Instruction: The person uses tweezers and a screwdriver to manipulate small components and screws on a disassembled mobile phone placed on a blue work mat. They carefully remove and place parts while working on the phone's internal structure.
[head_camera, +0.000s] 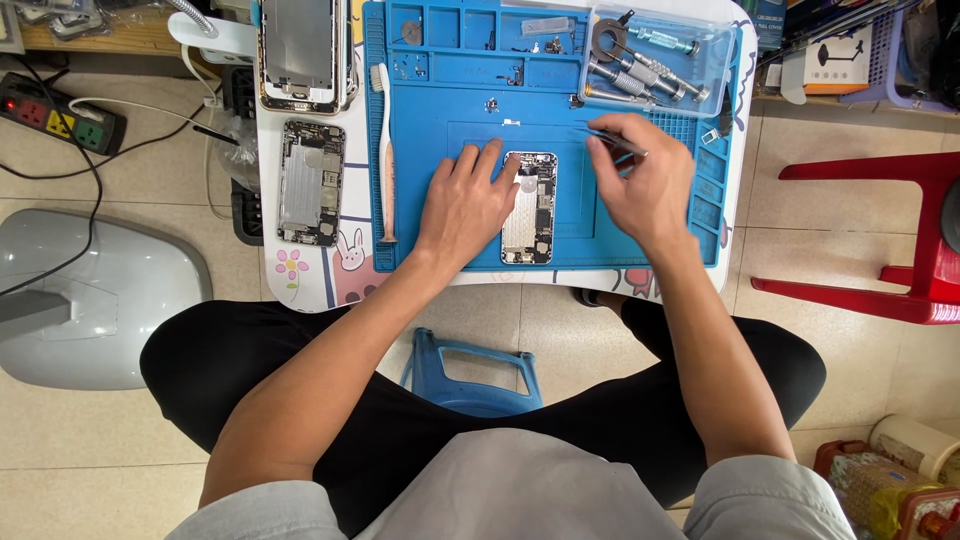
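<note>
A: Top-down on the small white bench (300, 290) w/ the blue silicone repair mat (440, 90). Opened silver phone chassis (528, 208), screen off, lies mid-mat, lengthwise toward the person.

B: Hands?

A: Left hand (468, 205) lies flat on the mat, fingers spread, index tip touching the chassis's upper-left edge, steadying it. Nothing held; that grip is apart. Right hand (648, 180) is just right of the chassis, grip pinched together on thin metal tweezers (612, 138), tips pointing left, above the phone's top corner, not touching it.

B: How far along?

A: I'd say mid-teardown. Screen's already off, internals exposed, and small screws and bits sit in the mat's upper compartments (520, 45). Board and other parts look still in the chassis, so plenty left inside. Can't tell if the tweezers carry a screw, too small.

B: Other gear?

A: Clear plastic box of metal screwdriver handles (648, 62) top right, a white toothbrush (385, 150) along the mat's left edge, a second bare chassis (311, 183) and a detached screen (300, 50) off-mat at left.
</note>
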